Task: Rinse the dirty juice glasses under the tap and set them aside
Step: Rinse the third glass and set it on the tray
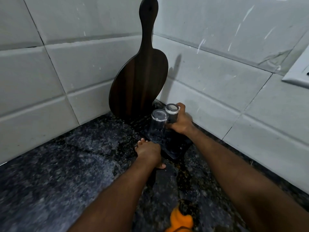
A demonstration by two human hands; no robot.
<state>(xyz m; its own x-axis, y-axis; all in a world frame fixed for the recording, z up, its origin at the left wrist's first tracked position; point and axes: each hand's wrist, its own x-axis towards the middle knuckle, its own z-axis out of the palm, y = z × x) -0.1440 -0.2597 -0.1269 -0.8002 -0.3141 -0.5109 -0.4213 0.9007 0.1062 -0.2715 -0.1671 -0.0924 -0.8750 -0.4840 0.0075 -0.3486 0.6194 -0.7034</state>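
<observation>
Two clear juice glasses stand upside down on a dark mat (181, 147) in the corner of the black granite counter (70, 164). My right hand (179, 122) is wrapped around the far glass (172, 113), fingers closed on its side. The near glass (158, 126) stands just left of it, touching or almost touching. My left hand (149, 152) rests at the base of the near glass, fingers curled at the mat's edge; whether it grips the glass is unclear. No tap is in view.
A dark wooden paddle-shaped cutting board (140, 76) leans upright in the tiled corner just behind the glasses. White tiled walls close off the left and right. An orange object (180, 221) lies at the bottom edge. A white socket plate (297, 72) sits on the right wall.
</observation>
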